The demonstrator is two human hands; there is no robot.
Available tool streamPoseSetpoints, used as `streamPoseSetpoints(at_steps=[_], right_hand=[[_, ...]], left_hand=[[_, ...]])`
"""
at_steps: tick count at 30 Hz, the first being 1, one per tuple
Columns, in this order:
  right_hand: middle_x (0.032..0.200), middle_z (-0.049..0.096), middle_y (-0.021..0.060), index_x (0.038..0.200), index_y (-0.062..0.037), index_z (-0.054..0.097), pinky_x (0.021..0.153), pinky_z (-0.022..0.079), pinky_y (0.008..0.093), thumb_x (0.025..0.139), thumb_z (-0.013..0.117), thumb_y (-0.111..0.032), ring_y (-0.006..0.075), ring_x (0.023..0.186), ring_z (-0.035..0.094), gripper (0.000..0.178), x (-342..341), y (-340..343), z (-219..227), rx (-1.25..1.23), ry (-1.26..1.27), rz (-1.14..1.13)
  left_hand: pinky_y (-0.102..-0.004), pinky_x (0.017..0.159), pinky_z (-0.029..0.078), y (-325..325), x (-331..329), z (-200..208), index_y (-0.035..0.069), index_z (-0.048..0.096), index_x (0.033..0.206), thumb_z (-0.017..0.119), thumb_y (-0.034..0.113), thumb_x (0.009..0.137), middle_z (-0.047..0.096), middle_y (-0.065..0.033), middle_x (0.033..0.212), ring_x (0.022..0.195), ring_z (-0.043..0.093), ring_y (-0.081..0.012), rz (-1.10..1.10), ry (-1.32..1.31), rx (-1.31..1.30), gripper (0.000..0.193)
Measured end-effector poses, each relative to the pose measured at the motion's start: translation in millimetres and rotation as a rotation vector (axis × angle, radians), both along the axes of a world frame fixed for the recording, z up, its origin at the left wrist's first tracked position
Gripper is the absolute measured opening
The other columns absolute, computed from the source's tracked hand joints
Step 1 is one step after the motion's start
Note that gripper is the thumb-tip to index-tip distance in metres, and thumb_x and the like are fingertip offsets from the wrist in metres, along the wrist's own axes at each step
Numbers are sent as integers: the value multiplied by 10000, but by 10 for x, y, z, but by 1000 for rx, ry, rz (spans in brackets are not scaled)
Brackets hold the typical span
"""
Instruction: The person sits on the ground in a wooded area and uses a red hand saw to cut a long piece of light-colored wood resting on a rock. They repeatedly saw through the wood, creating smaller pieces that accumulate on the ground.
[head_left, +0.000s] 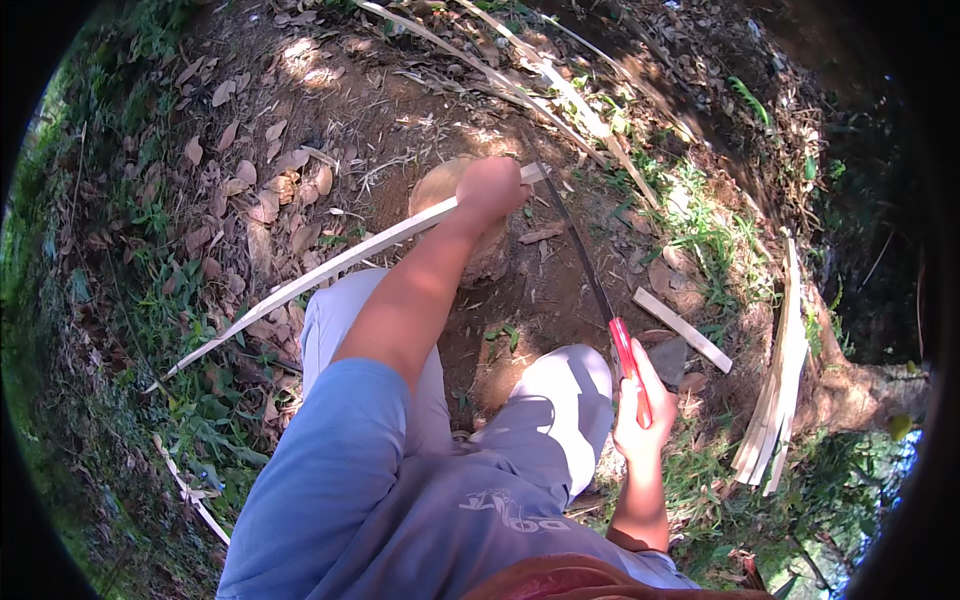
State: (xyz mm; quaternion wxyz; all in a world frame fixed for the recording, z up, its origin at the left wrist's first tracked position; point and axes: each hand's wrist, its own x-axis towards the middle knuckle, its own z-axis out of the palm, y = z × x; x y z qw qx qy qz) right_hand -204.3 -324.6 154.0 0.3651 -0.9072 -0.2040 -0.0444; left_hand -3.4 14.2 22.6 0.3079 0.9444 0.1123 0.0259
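My left hand [488,190] is closed around a long pale wood or bamboo strip [345,260], near its far end. The strip slopes from the ground at the left up to a round cut stump [432,188], which my hand and forearm partly cover. In my right hand [645,410] is the red handle of a saw [588,262] with a narrow dark blade. The blade points up and away, its tip beside the strip's short end, just right of my left hand. Whether blade and strip touch is hard to tell.
A short pale piece [683,330] lies on the soil beyond my right hand. A bundle of strips [778,385] rests farther right, near a tree trunk or root [860,395]. Long strips [560,85] stretch across the far ground. Dry leaves [265,205] cover the left side.
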Motion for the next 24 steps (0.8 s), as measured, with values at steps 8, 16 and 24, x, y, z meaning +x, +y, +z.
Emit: streamPoseSetpoints(at_steps=[8, 16, 24], right_hand=[[1061, 803, 222, 1471, -46, 667, 791, 570, 311, 1052, 653, -151, 157, 843, 751, 432, 1597, 1499, -564, 291, -160, 132], [1021, 787, 118, 1511, -33, 631, 743, 521, 254, 1068, 636, -139, 81, 781, 636, 455, 1012, 875, -537, 139, -10, 96], [1227, 794, 219, 1470, 24, 649, 773, 590, 277, 999, 637, -53, 164, 893, 801, 477, -78, -110, -193, 4, 36, 47]], left_hand=[[-484, 888, 626, -80, 46, 38, 55, 830, 1012, 786, 343, 882, 807, -186, 1011, 953, 787, -374, -29, -41, 72, 319], [-473, 901, 629, 148, 121, -19, 43, 832, 1011, 781, 339, 876, 809, -192, 1026, 962, 791, -368, 10, 44, 28, 329], [-465, 880, 627, 8, -20, 14, 49, 831, 974, 781, 376, 898, 809, -177, 991, 941, 791, -352, -45, -3, 29, 340]])
